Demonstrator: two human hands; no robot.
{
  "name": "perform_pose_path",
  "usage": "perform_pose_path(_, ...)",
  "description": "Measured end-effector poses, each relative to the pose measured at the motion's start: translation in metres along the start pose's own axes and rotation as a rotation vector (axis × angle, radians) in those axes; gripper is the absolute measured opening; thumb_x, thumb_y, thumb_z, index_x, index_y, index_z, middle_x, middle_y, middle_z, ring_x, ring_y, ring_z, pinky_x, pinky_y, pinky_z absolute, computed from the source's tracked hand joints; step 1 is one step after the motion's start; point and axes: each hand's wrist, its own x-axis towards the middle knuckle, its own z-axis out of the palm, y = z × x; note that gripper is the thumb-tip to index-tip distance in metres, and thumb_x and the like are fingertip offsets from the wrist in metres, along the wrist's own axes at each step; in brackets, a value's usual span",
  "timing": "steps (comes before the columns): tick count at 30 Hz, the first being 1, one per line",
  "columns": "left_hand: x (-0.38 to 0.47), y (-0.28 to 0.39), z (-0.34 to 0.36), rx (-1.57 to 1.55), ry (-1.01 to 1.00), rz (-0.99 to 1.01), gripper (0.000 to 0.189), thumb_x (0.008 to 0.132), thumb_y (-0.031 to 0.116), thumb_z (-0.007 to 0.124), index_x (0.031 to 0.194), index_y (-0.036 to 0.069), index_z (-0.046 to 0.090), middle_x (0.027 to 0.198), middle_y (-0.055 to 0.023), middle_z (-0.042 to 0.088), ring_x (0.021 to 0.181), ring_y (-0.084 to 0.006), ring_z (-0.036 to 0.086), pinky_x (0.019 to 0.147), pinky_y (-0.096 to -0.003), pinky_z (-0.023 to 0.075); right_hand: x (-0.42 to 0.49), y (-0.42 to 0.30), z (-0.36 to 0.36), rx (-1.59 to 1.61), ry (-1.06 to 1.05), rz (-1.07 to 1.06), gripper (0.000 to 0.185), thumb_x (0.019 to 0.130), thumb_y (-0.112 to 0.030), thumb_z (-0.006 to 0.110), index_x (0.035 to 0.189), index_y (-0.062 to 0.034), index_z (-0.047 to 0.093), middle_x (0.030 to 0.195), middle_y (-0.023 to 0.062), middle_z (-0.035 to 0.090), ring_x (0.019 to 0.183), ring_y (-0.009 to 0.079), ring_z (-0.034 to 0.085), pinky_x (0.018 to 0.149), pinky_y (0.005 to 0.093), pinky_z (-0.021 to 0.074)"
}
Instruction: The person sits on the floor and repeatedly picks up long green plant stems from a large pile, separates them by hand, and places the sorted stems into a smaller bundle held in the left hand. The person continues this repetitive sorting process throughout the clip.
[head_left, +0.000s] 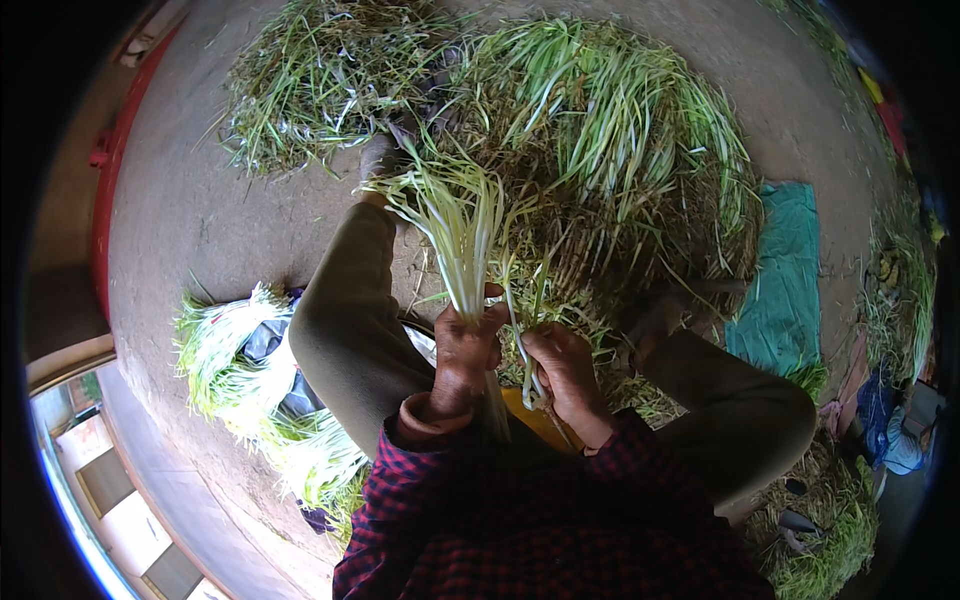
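My left hand (463, 349) is closed around a bunch of pale green-white leafy stalks (463, 255), their leafy ends fanning away from me and their lower ends hanging below the fist. Just right of it, my right hand (561, 371) pinches a few thin stalks (519, 330) between thumb and fingers. These stand apart from the bunch. Beyond both hands lies a large heap of long green stalks (615, 127) with brown, withered parts. Something yellow (536, 416) shows beneath my hands, partly hidden by them.
Cleaned-looking pale bundles (255, 390) lie on the ground left of my bent leg. A tangled green heap (322, 90) is at the upper left. A green cloth (780, 277) lies at the right, and more plant matter (825, 525) at the lower right. My legs flank the hands.
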Motion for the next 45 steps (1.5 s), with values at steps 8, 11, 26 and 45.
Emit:
perform_pose_path(8,0.002,-0.003,-0.005,-0.026,0.007,-0.114,0.029,0.079,0.005,0.062,0.106,0.007,0.052,0.07,-0.0064,0.06,0.036,-0.0074,0.037,0.034,-0.0211,0.0282,0.009,0.014,-0.001,-0.635,0.168,-0.534,0.02,0.085,-0.012,0.055,0.069,-0.0025,0.047,0.055,-0.0052,0.04,0.052,0.0039,0.036,0.048,0.0211,0.0306)
perform_pose_path(11,0.002,0.004,-0.007,-0.117,-0.014,-0.169,0.031,0.079,0.002,0.061,0.108,0.007,0.051,0.07,-0.0073,0.059,0.037,-0.0076,0.038,0.034,-0.0199,0.0282,0.019,0.019,-0.02,-0.652,0.193,-0.482,0.02,0.084,-0.012,0.053,0.069,-0.0018,0.043,0.053,-0.0004,0.04,0.048,0.0111,0.04,0.045,0.0277,0.0328)
perform_pose_path(26,-0.012,0.033,-0.019,-0.273,-0.043,0.013,0.042,0.077,0.0,0.063,0.116,0.006,0.049,0.07,-0.0086,0.059,0.042,-0.0072,0.043,0.036,-0.0163,0.0301,0.081,0.086,-0.168,-1.562,0.321,-0.153,0.035,0.082,-0.02,0.049,0.112,-0.0007,0.048,0.097,0.0202,0.055,0.092,0.0327,0.053,0.076,0.0433,0.0389)
perform_pose_path(45,-0.024,0.032,-0.017,-0.179,-0.126,-0.1,0.032,0.078,0.007,0.065,0.109,0.005,0.055,0.066,-0.0054,0.06,0.038,-0.0051,0.04,0.034,-0.0175,0.026,0.077,-0.031,-0.054,-0.944,0.042,-0.454,0.03,0.086,-0.033,0.049,0.084,-0.0045,0.058,0.058,0.0051,0.053,0.049,0.0162,0.049,0.049,0.0298,0.0399)
